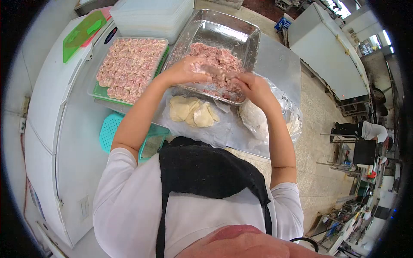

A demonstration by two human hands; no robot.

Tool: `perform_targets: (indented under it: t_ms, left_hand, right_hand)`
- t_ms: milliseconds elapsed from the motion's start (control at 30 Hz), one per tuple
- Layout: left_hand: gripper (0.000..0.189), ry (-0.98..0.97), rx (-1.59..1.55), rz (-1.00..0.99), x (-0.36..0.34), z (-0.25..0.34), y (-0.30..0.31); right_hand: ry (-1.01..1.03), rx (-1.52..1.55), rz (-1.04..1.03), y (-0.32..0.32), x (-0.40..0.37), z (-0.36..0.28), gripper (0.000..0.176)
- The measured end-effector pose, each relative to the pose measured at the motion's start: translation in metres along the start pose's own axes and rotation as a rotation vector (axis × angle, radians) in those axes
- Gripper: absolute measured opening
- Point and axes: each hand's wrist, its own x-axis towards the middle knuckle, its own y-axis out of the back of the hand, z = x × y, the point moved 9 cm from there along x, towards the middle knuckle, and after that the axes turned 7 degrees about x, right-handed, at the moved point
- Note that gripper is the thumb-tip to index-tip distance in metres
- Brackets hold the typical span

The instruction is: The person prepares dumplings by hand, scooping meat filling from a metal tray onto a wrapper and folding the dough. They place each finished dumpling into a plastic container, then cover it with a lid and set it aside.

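Observation:
Over the near left part of a metal tray [206, 16] with pink minced meat [223, 58], my left hand [187, 71] is cupped around what looks like a small pale dough wrapper with some meat on it. My right hand [254, 88], at the tray's near right side, pinches a thin flat tool [215, 71], blurred, whose far end reaches my left palm. Pale dough wrappers [193, 112] lie overlapping on a plastic sheet [219, 132] just below the tray. To their right is a clear plastic bag [256, 118] with pale contents.
Rows of filled pieces [129, 69] cover a green-edged tray at the left. Stacked translucent containers [150, 19] stand behind it. A turquoise basket [111, 129] is by my left forearm. White freezers flank the metal table [282, 60]. Another person [373, 131] is far right.

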Motion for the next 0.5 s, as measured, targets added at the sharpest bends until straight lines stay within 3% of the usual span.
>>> perform_targets:
  t_ms: [33, 100, 133, 200, 233, 267, 300, 333, 367, 400, 433, 467, 500]
  left_hand:
    - [0.045, -0.009, 0.000, 0.002, 0.003, -0.018, -0.006]
    - [0.049, 0.086, -0.079, 0.131, 0.008, -0.066, -0.004]
    - [0.049, 0.079, -0.083, 0.133, 0.004, -0.046, 0.010]
    - [0.064, 0.247, -0.137, -0.156, -0.010, -0.028, 0.006]
    - [0.064, 0.242, -0.142, -0.167, -0.019, -0.035, 0.004]
    - [0.072, 0.207, -0.015, -0.017, -0.024, -0.046, 0.017]
    - [0.081, 0.169, 0.119, 0.127, -0.030, -0.050, 0.036]
    - [0.083, 0.234, -0.148, -0.021, -0.044, -0.039, 0.042]
    - [0.083, 0.225, -0.147, -0.016, -0.051, -0.033, 0.060]
    - [0.079, 0.171, -0.182, -0.050, -0.061, -0.026, 0.068]
    - [0.076, 0.117, -0.217, -0.088, -0.070, -0.019, 0.072]
    - [0.063, 0.091, -0.180, -0.017, -0.080, -0.012, 0.085]
    - [0.063, 0.084, -0.180, -0.017, -0.084, -0.021, 0.088]
  right_hand:
    - [0.000, -0.008, 0.005, -0.002, 0.001, -0.013, 0.019]
    - [-0.123, -0.152, 0.203, 0.008, -0.003, -0.041, 0.022]
    - [-0.045, -0.142, 0.211, -0.010, -0.004, -0.046, 0.026]
    - [-0.111, -0.200, 0.197, -0.043, 0.004, -0.014, 0.026]
    - [-0.178, -0.251, 0.184, -0.046, 0.009, -0.007, 0.026]
    - [-0.437, -0.581, -0.145, -0.052, 0.007, 0.023, 0.027]
    - [-0.444, -0.582, -0.134, -0.048, -0.002, 0.029, 0.027]
    - [-0.418, -0.473, -0.001, -0.039, -0.012, 0.031, 0.024]
    - [-0.380, -0.369, 0.124, -0.033, -0.015, 0.025, 0.024]
    - [-0.387, -0.373, 0.121, -0.032, -0.015, 0.010, 0.024]
    - [-0.424, -0.177, 0.175, -0.022, -0.015, -0.010, 0.025]
    - [-0.451, 0.017, 0.234, -0.014, -0.011, -0.030, 0.026]
    - [-0.452, 0.011, 0.240, -0.013, -0.005, -0.054, 0.026]
